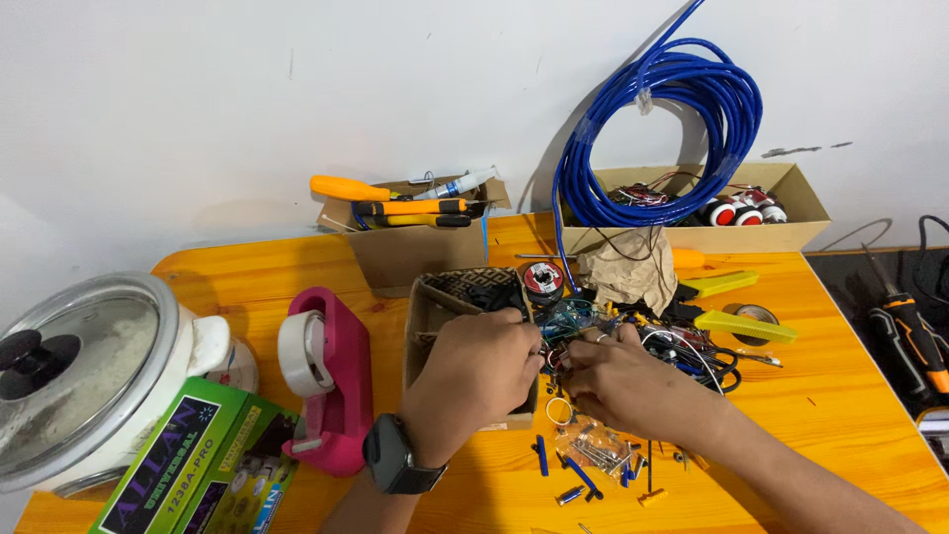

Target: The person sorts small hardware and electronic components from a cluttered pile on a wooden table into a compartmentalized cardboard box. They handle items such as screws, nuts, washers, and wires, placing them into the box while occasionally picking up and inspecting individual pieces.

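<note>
— Where are your hands?

— My left hand (481, 368) is curled over the edge of the small cardboard box (427, 314). My right hand (615, 381) is pinched shut beside it, at the tangle of wires (682, 346) on the orange table (840, 396).

— Holding anything?

— Probably a thin wire; my fingers hide it, so I cannot tell. Loose screws (593, 453) lie just below.

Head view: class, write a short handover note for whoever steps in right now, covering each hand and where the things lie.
Left hand, wearing a dark wristwatch, rests over the small cardboard box, fingers curled at its right edge.
Right hand meets it at the tangle of wires; what the fingertips pinch is hidden.
Loose screws and blue pieces lie on the orange table just below.
Pink tape dispenser stands left, untouched.
Sorting looks unfinished.
</note>
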